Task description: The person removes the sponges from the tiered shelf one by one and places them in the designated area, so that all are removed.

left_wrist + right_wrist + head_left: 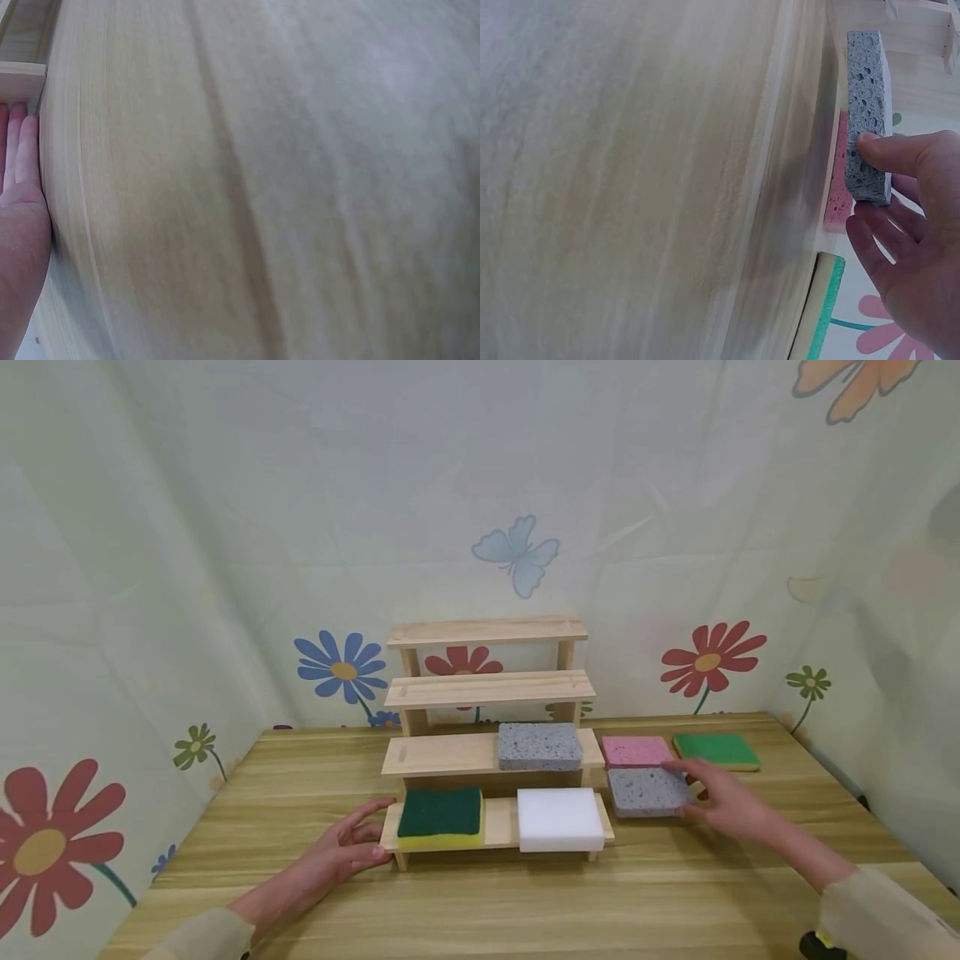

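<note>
My right hand [723, 802] pinches a grey speckled sponge [649, 792] by its right end, thumb on the near side. In the right wrist view that grey sponge [866, 112] is held above the table, close to a pink sponge [637, 751]. At the other side, my left hand [341, 850] touches the left end of the lowest step of a wooden tiered rack [498, 827], its fingers fairly straight in the left wrist view. This step carries a dark green and yellow scouring sponge [440, 817] and a white sponge [560, 818]. Another grey sponge [539, 746] lies on the step above.
A green sponge [716, 751] lies at the back right of the wooden table [480, 910], beside the pink one. The rack's two upper steps [487, 688] rise behind. A flowered curtain [637, 485] surrounds the table's back and sides.
</note>
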Action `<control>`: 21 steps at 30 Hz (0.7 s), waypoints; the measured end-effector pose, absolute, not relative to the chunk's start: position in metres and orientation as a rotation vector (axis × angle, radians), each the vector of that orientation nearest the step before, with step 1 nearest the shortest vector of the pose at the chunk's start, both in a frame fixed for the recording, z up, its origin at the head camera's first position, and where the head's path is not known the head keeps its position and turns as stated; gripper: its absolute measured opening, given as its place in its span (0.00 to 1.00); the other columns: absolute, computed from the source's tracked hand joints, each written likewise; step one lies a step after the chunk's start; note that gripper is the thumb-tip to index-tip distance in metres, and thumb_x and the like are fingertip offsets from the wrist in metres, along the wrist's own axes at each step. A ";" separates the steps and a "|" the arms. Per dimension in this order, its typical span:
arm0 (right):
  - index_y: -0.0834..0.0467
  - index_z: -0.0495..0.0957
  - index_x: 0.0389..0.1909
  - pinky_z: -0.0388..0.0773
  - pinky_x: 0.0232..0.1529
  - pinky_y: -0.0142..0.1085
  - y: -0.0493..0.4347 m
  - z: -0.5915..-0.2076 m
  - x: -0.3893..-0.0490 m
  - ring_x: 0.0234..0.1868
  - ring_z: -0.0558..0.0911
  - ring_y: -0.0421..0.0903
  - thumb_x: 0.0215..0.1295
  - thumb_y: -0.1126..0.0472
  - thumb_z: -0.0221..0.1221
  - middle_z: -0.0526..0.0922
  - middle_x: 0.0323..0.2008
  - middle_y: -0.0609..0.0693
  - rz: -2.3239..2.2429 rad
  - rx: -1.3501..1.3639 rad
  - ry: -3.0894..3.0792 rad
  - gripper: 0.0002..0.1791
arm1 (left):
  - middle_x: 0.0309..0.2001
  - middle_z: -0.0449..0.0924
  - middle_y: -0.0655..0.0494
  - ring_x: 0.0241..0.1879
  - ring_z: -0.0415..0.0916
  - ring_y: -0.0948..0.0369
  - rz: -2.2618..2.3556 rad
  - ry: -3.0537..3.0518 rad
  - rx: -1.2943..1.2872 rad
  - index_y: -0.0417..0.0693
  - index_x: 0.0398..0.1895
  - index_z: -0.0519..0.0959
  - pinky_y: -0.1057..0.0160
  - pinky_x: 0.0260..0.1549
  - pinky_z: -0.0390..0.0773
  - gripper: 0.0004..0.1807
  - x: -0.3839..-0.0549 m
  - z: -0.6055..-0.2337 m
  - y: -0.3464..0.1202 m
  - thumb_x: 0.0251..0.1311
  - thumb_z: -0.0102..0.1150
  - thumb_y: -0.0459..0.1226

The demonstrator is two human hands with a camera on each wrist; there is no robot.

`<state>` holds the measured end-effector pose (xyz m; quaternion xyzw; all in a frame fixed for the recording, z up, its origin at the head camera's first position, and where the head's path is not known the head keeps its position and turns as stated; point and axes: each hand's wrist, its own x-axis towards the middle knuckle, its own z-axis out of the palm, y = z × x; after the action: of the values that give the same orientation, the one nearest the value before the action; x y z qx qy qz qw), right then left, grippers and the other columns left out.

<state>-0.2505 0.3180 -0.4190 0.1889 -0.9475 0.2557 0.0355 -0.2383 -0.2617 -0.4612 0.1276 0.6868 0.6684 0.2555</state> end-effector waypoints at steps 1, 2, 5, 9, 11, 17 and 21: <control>0.64 0.69 0.65 0.84 0.46 0.47 0.318 -0.419 -0.251 0.51 0.78 0.55 0.56 0.65 0.69 0.76 0.57 0.64 0.783 0.579 -2.921 0.35 | 0.60 0.75 0.56 0.58 0.76 0.63 1.816 1.861 0.349 0.53 0.80 0.43 0.64 0.57 0.79 0.41 -0.238 -0.461 -0.262 0.70 0.53 0.35; 0.64 0.69 0.65 0.84 0.46 0.47 0.319 -0.420 -0.251 0.50 0.78 0.55 0.56 0.65 0.69 0.76 0.56 0.64 0.785 0.575 -2.932 0.35 | 0.60 0.75 0.56 0.58 0.76 0.63 1.817 1.860 0.354 0.53 0.80 0.43 0.64 0.57 0.79 0.41 -0.238 -0.461 -0.262 0.70 0.53 0.34; 0.66 0.68 0.65 0.84 0.46 0.47 0.320 -0.420 -0.251 0.50 0.77 0.55 0.55 0.65 0.70 0.75 0.56 0.65 0.794 0.586 -2.950 0.36 | 0.60 0.75 0.55 0.58 0.76 0.63 1.821 1.854 0.363 0.52 0.80 0.43 0.64 0.57 0.79 0.41 -0.238 -0.461 -0.261 0.70 0.53 0.34; 0.67 0.68 0.65 0.84 0.45 0.47 0.322 -0.421 -0.251 0.49 0.78 0.55 0.55 0.64 0.70 0.76 0.55 0.65 0.804 0.623 -2.946 0.36 | 0.60 0.75 0.55 0.58 0.76 0.63 1.824 1.848 0.355 0.53 0.80 0.43 0.64 0.57 0.79 0.41 -0.237 -0.461 -0.261 0.70 0.53 0.35; 0.68 0.69 0.64 0.84 0.44 0.46 0.323 -0.422 -0.252 0.49 0.78 0.55 0.55 0.64 0.70 0.76 0.55 0.65 0.804 0.645 -2.940 0.36 | 0.60 0.75 0.55 0.58 0.76 0.62 1.826 1.848 0.348 0.53 0.80 0.44 0.64 0.57 0.79 0.41 -0.237 -0.460 -0.261 0.70 0.53 0.35; 0.68 0.68 0.65 0.84 0.42 0.42 0.329 -0.427 -0.254 0.50 0.79 0.55 0.56 0.65 0.69 0.74 0.58 0.68 0.841 0.666 -2.958 0.36 | 0.61 0.74 0.53 0.58 0.76 0.62 1.813 1.868 0.323 0.54 0.80 0.45 0.63 0.57 0.79 0.40 -0.236 -0.459 -0.261 0.70 0.53 0.36; 0.69 0.67 0.65 0.84 0.44 0.44 0.332 -0.430 -0.256 0.51 0.79 0.56 0.57 0.64 0.68 0.72 0.61 0.70 0.869 0.663 -2.990 0.35 | 0.63 0.73 0.51 0.59 0.75 0.61 1.803 1.887 0.300 0.55 0.79 0.46 0.62 0.58 0.79 0.39 -0.236 -0.458 -0.260 0.71 0.53 0.38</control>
<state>-0.2556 0.3319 -0.4305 0.2081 -0.9390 0.2731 -0.0209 -0.2361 -0.2596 -0.4576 0.1105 0.6946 0.6637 0.2547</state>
